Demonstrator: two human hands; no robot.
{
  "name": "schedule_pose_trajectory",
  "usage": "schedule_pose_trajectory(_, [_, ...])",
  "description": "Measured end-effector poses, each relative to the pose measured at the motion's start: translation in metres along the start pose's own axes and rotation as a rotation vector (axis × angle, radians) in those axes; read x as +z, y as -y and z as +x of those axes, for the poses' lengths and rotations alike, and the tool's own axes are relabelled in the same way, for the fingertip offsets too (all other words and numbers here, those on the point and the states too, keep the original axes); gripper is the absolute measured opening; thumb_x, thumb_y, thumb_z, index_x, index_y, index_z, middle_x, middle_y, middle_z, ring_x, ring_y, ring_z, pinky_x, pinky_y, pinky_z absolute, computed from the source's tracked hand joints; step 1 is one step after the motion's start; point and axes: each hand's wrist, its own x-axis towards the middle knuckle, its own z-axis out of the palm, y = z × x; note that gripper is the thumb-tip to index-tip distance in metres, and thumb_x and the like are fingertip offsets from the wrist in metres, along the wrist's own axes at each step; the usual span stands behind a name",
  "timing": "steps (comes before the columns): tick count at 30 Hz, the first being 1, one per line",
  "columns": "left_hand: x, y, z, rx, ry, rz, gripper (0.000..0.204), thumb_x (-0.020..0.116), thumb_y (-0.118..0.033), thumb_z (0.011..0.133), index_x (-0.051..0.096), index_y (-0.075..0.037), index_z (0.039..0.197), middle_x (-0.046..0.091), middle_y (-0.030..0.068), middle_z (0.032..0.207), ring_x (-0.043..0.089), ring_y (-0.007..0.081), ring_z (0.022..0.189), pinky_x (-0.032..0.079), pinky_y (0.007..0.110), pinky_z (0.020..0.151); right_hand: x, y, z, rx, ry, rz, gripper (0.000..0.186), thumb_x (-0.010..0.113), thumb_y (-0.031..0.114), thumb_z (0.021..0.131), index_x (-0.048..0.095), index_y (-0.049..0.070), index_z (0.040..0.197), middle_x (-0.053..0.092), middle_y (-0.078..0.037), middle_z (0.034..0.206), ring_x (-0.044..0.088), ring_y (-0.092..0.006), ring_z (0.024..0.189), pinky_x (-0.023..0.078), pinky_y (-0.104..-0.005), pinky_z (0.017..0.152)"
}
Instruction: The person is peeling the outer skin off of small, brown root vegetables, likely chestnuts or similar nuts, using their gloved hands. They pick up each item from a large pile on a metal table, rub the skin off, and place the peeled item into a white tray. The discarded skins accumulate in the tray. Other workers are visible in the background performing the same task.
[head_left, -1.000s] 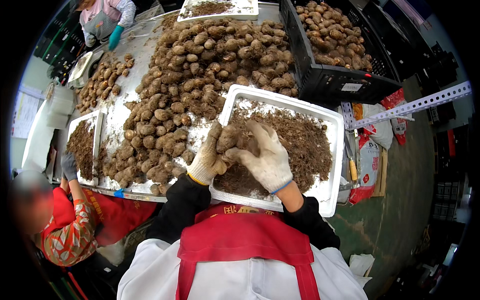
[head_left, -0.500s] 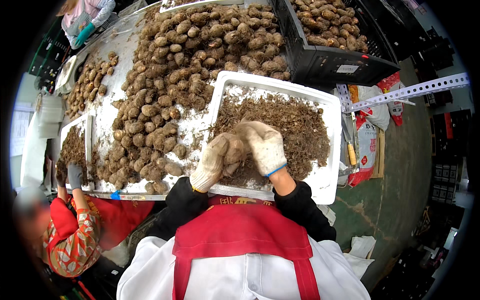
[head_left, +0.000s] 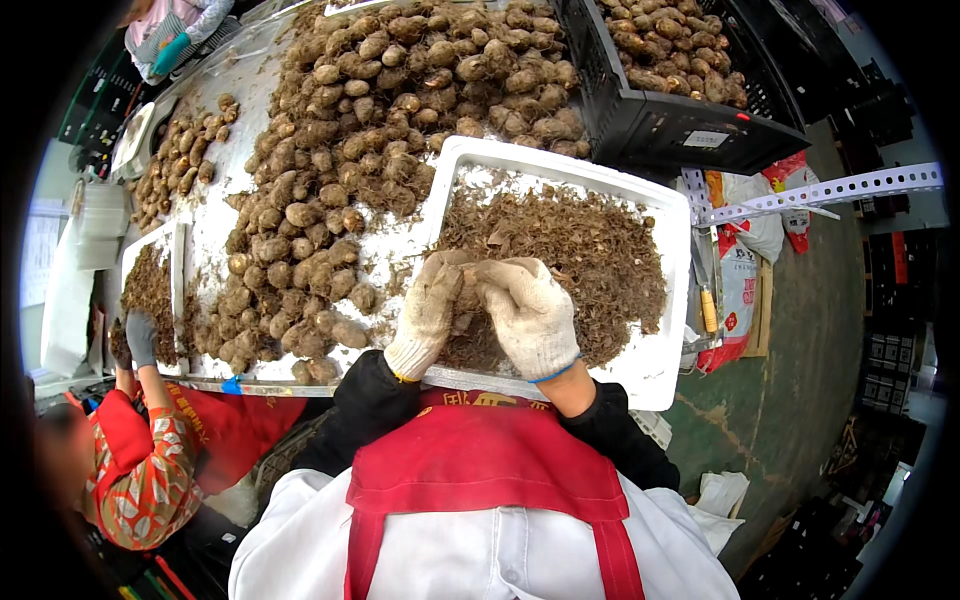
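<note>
Both my hands wear off-white knitted gloves and meet over a white foam tray (head_left: 672, 310) of loose brown root hairs and skin scraps (head_left: 560, 245). My left hand (head_left: 428, 315) is closed around a brown taro (head_left: 467, 298), which the gloves mostly hide. Against it from the other side, my right hand (head_left: 530, 312) is closed too, its fingers bent toward the left fingertips. To the left of the tray, a large heap of hairy brown taros (head_left: 310, 215) spreads over the metal table.
A black crate (head_left: 690, 130) of taros stands at the back right, by a perforated metal bar (head_left: 820, 195). A knife with a wooden handle (head_left: 708, 310) is right of the tray. At the left, a gloved co-worker (head_left: 145, 440) works over another foam tray (head_left: 177, 300).
My fingers have closed further over the taro, so less of it shows. My right hand has turned slightly and moved a little toward me. The view has shifted slightly.
</note>
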Motion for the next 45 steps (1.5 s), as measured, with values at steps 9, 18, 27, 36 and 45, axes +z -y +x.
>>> schedule_pose_trajectory(9, [0.000, -0.011, -0.003, -0.254, 0.031, -0.482, 0.046, 0.052, -0.048, 0.101, 0.053, -0.008, 0.124, 0.062, -0.0005, 0.094, 0.054, 0.0082, 0.067, 0.041, 0.022, 0.046, -0.016, -0.007, -0.005, 0.477, 0.159, -0.001, 0.020, 0.065, 0.022, 0.089, 0.067, 0.011, 0.105, 0.066, -0.017, 0.100, 0.067, -0.0358, 0.092, 0.055, -0.0406, 0.082])
schedule_pose_trajectory(18, [0.004, 0.001, -0.001, -0.057, -0.048, -0.009, 0.030, 0.047, -0.029, 0.105, 0.053, -0.006, 0.124, 0.062, 0.0007, 0.100, 0.056, 0.0076, 0.084, 0.045, 0.022, 0.067, 0.003, 0.004, 0.000, 0.156, 0.026, -0.065, 0.019, 0.066, 0.009, 0.088, 0.066, 0.003, 0.105, 0.066, -0.020, 0.098, 0.066, -0.0375, 0.089, 0.054, -0.0417, 0.076])
schedule_pose_trajectory(27, [0.006, 0.019, -0.001, -0.238, 0.010, -0.340, 0.035, 0.048, -0.037, 0.106, 0.057, -0.006, 0.119, 0.064, 0.0050, 0.103, 0.059, 0.0084, 0.090, 0.048, 0.023, 0.070, -0.006, 0.005, -0.023, 0.108, 0.228, -0.197, 0.010, 0.062, 0.016, 0.090, 0.062, 0.010, 0.098, 0.062, -0.016, 0.089, 0.065, -0.0389, 0.076, 0.055, -0.0455, 0.065])
schedule_pose_trajectory(36, [0.001, 0.008, 0.003, -0.355, 0.029, -0.536, 0.035, 0.045, -0.038, 0.106, 0.057, -0.008, 0.120, 0.067, 0.0022, 0.095, 0.063, 0.0083, 0.071, 0.049, 0.020, 0.053, -0.014, 0.014, -0.001, 0.301, 0.111, -0.077, 0.024, 0.070, 0.022, 0.087, 0.061, 0.006, 0.104, 0.062, -0.016, 0.103, 0.067, -0.0319, 0.090, 0.056, -0.0358, 0.071])
schedule_pose_trajectory(45, [-0.016, 0.013, 0.017, -0.262, 0.332, -0.796, 0.039, 0.054, -0.044, 0.101, 0.061, -0.009, 0.115, 0.067, 0.0016, 0.093, 0.061, 0.0086, 0.073, 0.049, 0.019, 0.056, -0.005, -0.005, -0.039, 0.038, 0.233, -0.055, 0.013, 0.057, 0.017, 0.096, 0.059, 0.006, 0.104, 0.061, -0.016, 0.091, 0.065, -0.0307, 0.073, 0.056, -0.0400, 0.064])
